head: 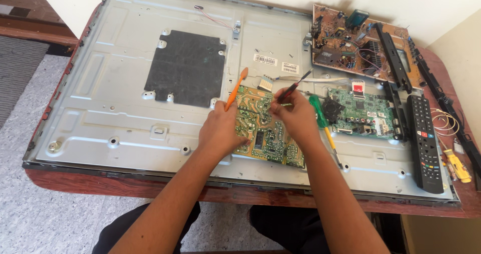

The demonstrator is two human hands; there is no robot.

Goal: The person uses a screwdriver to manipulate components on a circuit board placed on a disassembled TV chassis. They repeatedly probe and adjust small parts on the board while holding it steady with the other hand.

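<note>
Where a grey metal panel [125,108] covers the reddish table [100,184], speckled floor [30,204] surrounds.

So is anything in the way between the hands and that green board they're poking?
Nothing visible. The left hand rests right on the green circuit board, holding an orange tool. The right hand holds a dark probe just above it.

The left hand [220,131] covers the near left part of the green circuit board [265,133], and the right hand [298,118] hides its middle right edge, so the parts beneath cannot be told. The orange tool [235,89] vanishes into the left fist, and the lower end of the thin dark tool [293,89] is hidden by the right fingers. The wooden table [125,184] is cut off by the picture's right edge. The white stickers [265,60] are too small to read.
</note>
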